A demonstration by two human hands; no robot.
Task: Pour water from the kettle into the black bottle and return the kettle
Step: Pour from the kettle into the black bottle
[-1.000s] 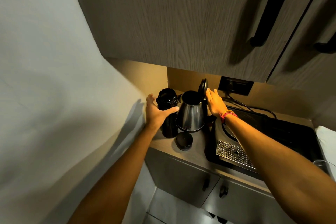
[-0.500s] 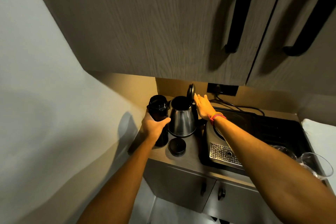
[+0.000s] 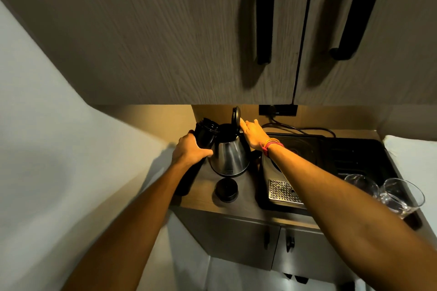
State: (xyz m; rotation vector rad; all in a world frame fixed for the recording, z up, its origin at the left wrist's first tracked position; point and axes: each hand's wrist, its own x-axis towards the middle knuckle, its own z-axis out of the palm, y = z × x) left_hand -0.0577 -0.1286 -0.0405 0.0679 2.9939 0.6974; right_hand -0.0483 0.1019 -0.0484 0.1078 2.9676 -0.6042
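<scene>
Left hand [image 3: 189,150]: fingers [image 3: 205,153] wrapping round the tall black cylindrical bottle [image 3: 201,139], gripping it at mid-body; the bottle is open-mouthed, leaning slightly, standing at the left end of the brown desk [image 3: 247,198] and touching the kettle's side. Right hand [image 3: 254,133]: fingers [image 3: 244,125] lying straight and spread, holding nothing, tips resting against the raised black lid [image 3: 236,116] of the rounded brushed-steel kettle [image 3: 229,156]. A pink and orange thread band [image 3: 269,145] is sitting on that wrist.

The kettle is standing between the bottle and a black glossy hob unit [image 3: 331,149], its mouth open. A round black cap [image 3: 226,189] is lying on the desk just in front of the kettle. A perforated metal drain plate [image 3: 281,192] is showing at the hob's near edge, partly hidden by the right forearm. Two clear glass tumblers [image 3: 399,196] are standing at the right, near the desk edge. Black cables [image 3: 298,128] are running from a dark wall socket [image 3: 277,110] along the back.

Overhead, grey wood-grain cupboards [image 3: 165,30] with long black bar handles [image 3: 264,14] are crowding the view; pale wall [image 3: 47,149] at left; grey doors [image 3: 236,238] below the desk.
</scene>
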